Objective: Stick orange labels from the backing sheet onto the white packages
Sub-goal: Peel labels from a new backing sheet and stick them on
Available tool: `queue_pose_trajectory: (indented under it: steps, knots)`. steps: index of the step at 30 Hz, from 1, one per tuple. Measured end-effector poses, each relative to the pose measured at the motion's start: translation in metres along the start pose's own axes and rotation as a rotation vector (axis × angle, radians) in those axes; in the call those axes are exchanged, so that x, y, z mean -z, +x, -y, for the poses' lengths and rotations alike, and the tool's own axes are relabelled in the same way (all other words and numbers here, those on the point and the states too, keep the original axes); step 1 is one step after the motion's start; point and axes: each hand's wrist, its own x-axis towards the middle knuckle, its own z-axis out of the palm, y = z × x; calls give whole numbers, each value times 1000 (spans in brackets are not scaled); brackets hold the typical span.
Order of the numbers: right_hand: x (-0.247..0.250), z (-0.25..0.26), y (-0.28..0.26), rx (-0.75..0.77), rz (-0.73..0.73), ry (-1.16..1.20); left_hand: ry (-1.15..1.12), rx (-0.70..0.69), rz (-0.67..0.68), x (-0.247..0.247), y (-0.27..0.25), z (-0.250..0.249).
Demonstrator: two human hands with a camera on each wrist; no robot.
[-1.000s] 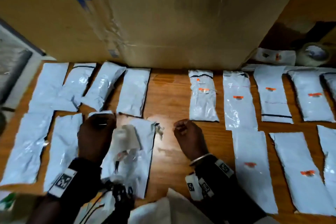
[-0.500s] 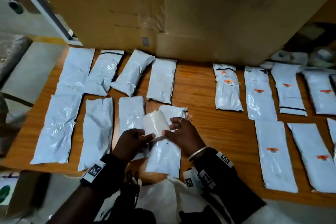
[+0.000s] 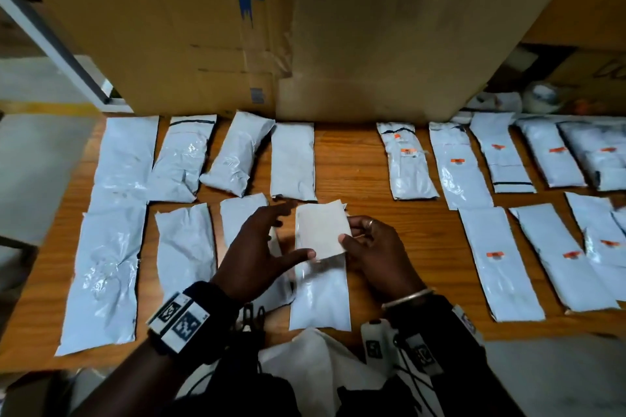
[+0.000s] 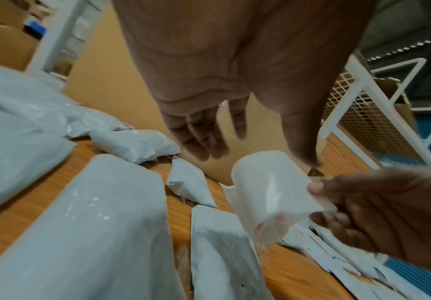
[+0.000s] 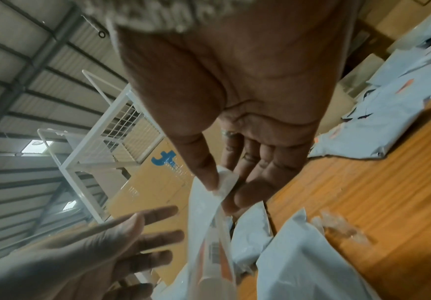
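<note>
- Step in hand: readying the backing sheet [image 3: 320, 230] at frame centre, above an unlabelled white package [image 3: 320, 294] — no label is peeling yet.
- Right hand [image 3: 379, 254] is pinching the sheet's right edge, thumb against curled fingers; left hand [image 3: 261, 257] is hovering with fingers spread, thumb tip touching the lower-left corner.
- Next, probably: picking off an orange label [image 5: 225, 266] with the left fingertips.
- Versus half a second ago: the sheet is lying flatter, less curled — left fingers are opening.
</note>
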Motion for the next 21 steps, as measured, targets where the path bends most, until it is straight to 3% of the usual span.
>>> queue_pose_trajectory:
  steps: [2,7,10,16,21]
  knots:
    - [13,3,-1,3,51,-34,19,-92,12,-9,-1,-7]
    - [47,8,0,43,108,-71,-73,114,76,-32,-8,-21]
    - [62,9,8,53,75,-53,-133,141,62,-40,-12,-37]
    - [76,13,30,109,-11,-12,-330,178,210,-59,-32,-64]
    - [75,11,31,174,-33,-123,-565,244,156,-64,-39,-79]
